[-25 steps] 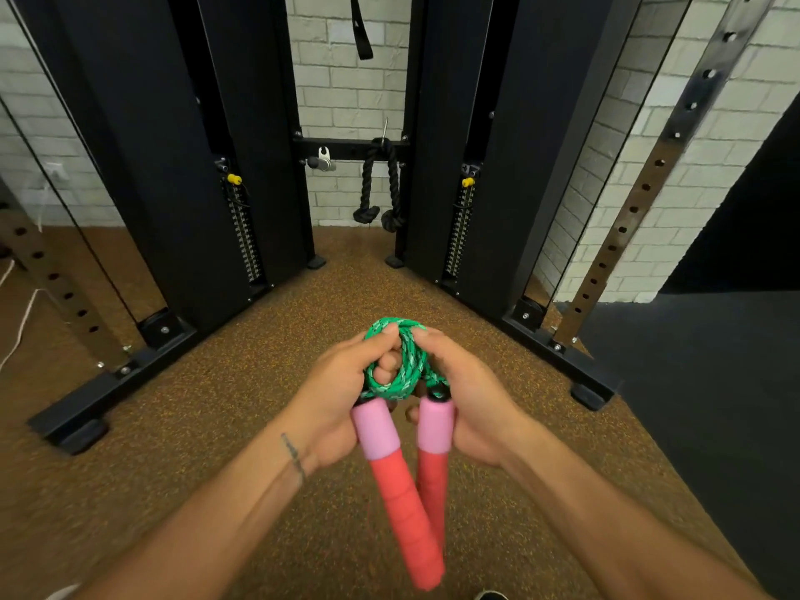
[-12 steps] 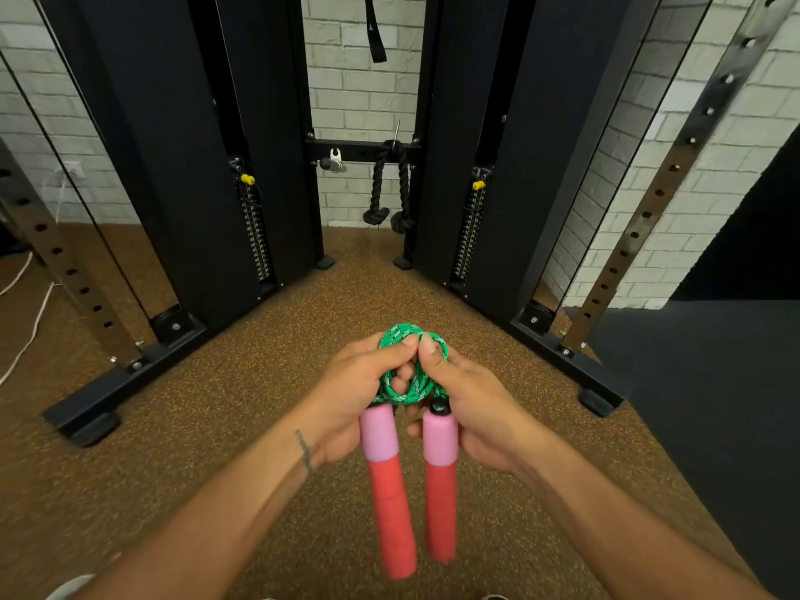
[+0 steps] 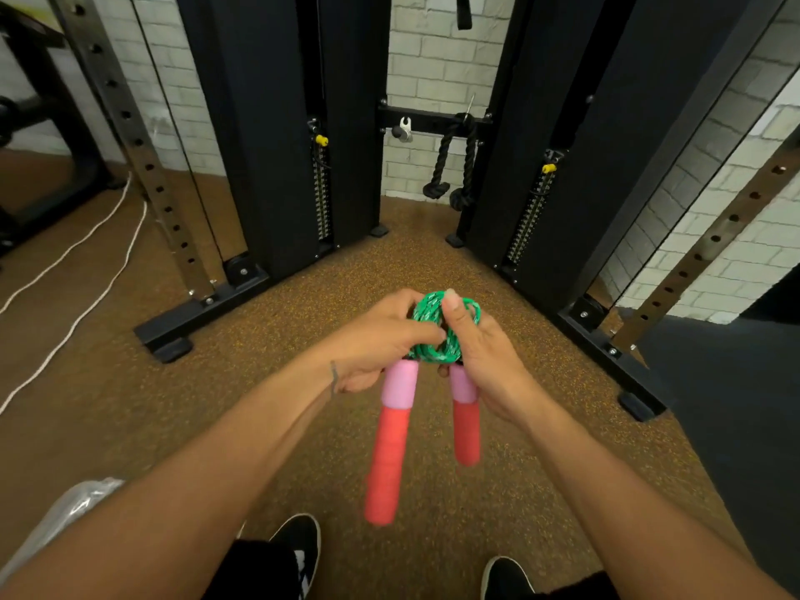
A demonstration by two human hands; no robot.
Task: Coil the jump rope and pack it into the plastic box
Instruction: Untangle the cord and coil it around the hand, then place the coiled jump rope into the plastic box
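between my two hands, held up off the floor, the jump rope (image 3: 446,329) has its green cord bunched into a small tight coil. my left hand (image 3: 381,339) curls round the coil's left side, thumb laid across its front. my right hand (image 3: 487,359) grips the right side, thumb pointing up along the top loops. both hands hold the cord itself, not the handles.

just below the grip the two handles hang down and toward me. the left handle (image 3: 389,443), pink at the top and red below, reaches lower and tilts a little left. the right handle (image 3: 466,422), in the same colours, hangs beside my right palm, with a gap between the two.

under the grip lies brown speckled floor (image 3: 329,296). nearest me, below the handles, my left shoe (image 3: 298,543) and right shoe (image 3: 504,575) stand on it. down and left of the grip, a clear plastic object (image 3: 73,508) shows past my left forearm; i cannot tell what it is. beyond the grip stand the black columns of a cable machine (image 3: 259,145), with a black knotted rope (image 3: 450,166) hanging between them against a white brick wall (image 3: 428,58). far left of the grip a white cord (image 3: 78,275) trails over the floor.
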